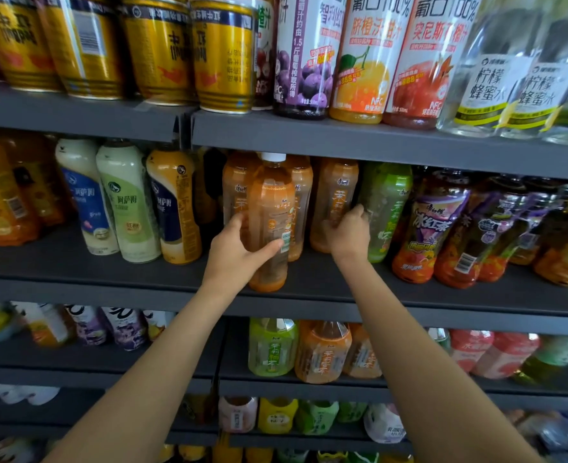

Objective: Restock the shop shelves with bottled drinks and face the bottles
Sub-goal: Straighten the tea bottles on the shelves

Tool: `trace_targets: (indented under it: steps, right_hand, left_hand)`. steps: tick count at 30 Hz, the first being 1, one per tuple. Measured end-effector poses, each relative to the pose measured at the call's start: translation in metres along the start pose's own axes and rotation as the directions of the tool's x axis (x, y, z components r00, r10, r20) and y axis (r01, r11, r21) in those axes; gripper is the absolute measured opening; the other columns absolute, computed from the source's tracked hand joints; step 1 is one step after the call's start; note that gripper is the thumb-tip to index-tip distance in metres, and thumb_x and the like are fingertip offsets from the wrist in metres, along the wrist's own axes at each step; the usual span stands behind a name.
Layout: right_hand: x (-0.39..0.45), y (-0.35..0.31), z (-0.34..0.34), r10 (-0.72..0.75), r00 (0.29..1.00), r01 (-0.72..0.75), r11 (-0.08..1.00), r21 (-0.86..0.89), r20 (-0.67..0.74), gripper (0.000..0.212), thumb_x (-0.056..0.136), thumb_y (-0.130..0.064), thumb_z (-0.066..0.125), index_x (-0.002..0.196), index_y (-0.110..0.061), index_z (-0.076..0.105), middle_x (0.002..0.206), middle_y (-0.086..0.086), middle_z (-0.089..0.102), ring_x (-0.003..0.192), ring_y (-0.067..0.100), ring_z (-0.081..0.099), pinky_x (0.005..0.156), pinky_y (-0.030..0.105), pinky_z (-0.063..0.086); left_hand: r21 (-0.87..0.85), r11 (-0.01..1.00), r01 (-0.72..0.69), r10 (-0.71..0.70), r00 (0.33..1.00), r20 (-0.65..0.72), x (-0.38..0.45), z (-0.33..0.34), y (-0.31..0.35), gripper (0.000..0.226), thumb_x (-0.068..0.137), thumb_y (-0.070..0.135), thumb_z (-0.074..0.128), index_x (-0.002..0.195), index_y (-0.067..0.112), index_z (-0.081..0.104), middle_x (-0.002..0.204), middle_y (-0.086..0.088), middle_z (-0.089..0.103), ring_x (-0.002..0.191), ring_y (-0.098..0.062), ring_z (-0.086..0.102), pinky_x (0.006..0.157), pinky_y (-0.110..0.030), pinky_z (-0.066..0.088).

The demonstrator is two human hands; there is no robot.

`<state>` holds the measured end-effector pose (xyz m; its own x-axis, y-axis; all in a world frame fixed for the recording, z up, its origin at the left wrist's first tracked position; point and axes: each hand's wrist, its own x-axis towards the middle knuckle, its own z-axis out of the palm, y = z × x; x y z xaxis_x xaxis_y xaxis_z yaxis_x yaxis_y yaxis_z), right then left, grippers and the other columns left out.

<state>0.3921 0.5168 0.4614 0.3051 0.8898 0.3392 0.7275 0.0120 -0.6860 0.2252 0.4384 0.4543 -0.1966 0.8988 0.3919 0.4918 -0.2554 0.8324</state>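
Observation:
An orange tea bottle [271, 208] with a white cap stands at the front of the middle shelf [109, 282]. My left hand [236, 248] grips it low on its left side, thumb across the label. Its back label faces me. Behind it stand more orange bottles [301, 188] of the same kind. To the right, my right hand [349, 232] holds another orange bottle [337, 185], fingers curled round its right side next to a green tea bottle [386, 202].
Milk tea bottles [125, 202] stand to the left, purple-labelled red tea bottles [433, 225] to the right. The shelf above [342, 138] carries gold cans [222, 55] and juice bottles [362, 58] and sits close over the caps. Lower shelves hold more drinks [322, 352].

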Motion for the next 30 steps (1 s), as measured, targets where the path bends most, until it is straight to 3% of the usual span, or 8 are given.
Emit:
trace_targets:
  steps: [2,4,7,10,13,21,26,30]
  right_hand:
    - [-0.016,-0.001,-0.003,-0.151,0.98,0.165,0.98,0.113,-0.127,0.053,0.086,-0.023,0.065,0.125,0.004,0.041,0.127,0.019,0.048,0.118,0.031,0.048,0.091,0.028,0.039]
    - [-0.027,-0.005,0.002,-0.228,0.969,0.244,0.945,0.218,-0.097,0.057,0.082,-0.027,0.069,0.125,0.002,0.043,0.124,0.016,0.053,0.115,0.027,0.051,0.088,0.024,0.041]
    - [-0.028,-0.013,0.017,-0.172,0.984,0.15,0.945,0.289,0.05,0.069,0.078,-0.03,0.074,0.129,0.0,0.039,0.128,0.015,0.053,0.119,0.026,0.051,0.094,0.029,0.043]
    - [-0.03,-0.018,0.034,-0.144,0.969,0.064,0.932,0.357,0.202,0.062,0.078,-0.02,0.074,0.126,-0.004,0.039,0.125,0.013,0.057,0.117,0.025,0.055,0.093,0.029,0.044]
    - [-0.03,-0.019,0.042,-0.109,0.968,0.028,0.942,0.334,0.227,0.055,0.077,-0.016,0.074,0.119,-0.005,0.04,0.124,0.014,0.057,0.117,0.027,0.054,0.095,0.032,0.045]
    - [-0.045,-0.019,0.04,-0.163,0.965,0.109,0.962,0.252,0.205,0.056,0.074,-0.023,0.077,0.111,-0.002,0.04,0.116,0.017,0.059,0.109,0.032,0.057,0.09,0.042,0.05]
    - [-0.053,-0.021,0.034,-0.197,0.957,0.145,0.961,0.235,0.215,0.06,0.073,-0.026,0.078,0.112,0.0,0.04,0.117,0.018,0.058,0.109,0.033,0.057,0.09,0.044,0.049]
    - [-0.056,-0.022,0.028,-0.143,0.966,0.1,0.975,0.198,0.215,0.058,0.076,-0.027,0.075,0.115,-0.002,0.038,0.12,0.017,0.056,0.111,0.033,0.056,0.092,0.045,0.048]
  left_hand:
    - [-0.005,1.0,0.002,-0.002,1.0,-0.009,-0.002,-0.005,0.001,0.069,0.075,0.033,0.074,0.134,0.015,0.044,0.125,0.001,0.057,0.112,-0.009,0.052,0.09,-0.021,0.041]
    - [-0.002,1.0,0.0,0.0,1.0,-0.022,-0.005,-0.011,0.0,0.066,0.075,0.031,0.074,0.132,0.015,0.046,0.121,0.002,0.058,0.105,-0.004,0.05,0.086,-0.018,0.039]
    - [0.005,1.0,0.017,-0.017,1.0,-0.026,-0.006,-0.022,-0.004,0.064,0.075,0.031,0.074,0.131,0.015,0.047,0.12,0.002,0.06,0.105,-0.007,0.052,0.085,-0.02,0.041]
    - [0.04,0.999,0.023,-0.023,1.0,0.019,-0.003,-0.03,-0.004,0.064,0.076,0.031,0.073,0.132,0.015,0.045,0.119,0.004,0.059,0.105,-0.006,0.05,0.086,-0.022,0.04]
    - [0.057,0.998,0.011,-0.014,0.999,0.048,-0.003,-0.033,-0.003,0.064,0.077,0.03,0.072,0.132,0.014,0.044,0.117,0.005,0.058,0.103,-0.003,0.048,0.085,-0.02,0.039]
    - [0.057,0.998,0.002,-0.004,1.0,0.021,-0.005,-0.032,-0.004,0.062,0.077,0.029,0.072,0.131,0.013,0.046,0.121,0.001,0.059,0.104,-0.005,0.05,0.087,-0.022,0.041]
    - [0.069,0.998,0.016,-0.014,0.999,-0.03,-0.007,-0.036,-0.004,0.059,0.075,0.029,0.074,0.126,0.012,0.05,0.117,-0.001,0.062,0.107,-0.014,0.057,0.087,-0.025,0.044]
    - [0.09,0.995,0.051,-0.049,0.998,-0.032,-0.006,-0.042,-0.007,0.059,0.075,0.032,0.075,0.126,0.015,0.05,0.116,-0.001,0.063,0.107,-0.016,0.058,0.091,-0.03,0.047]
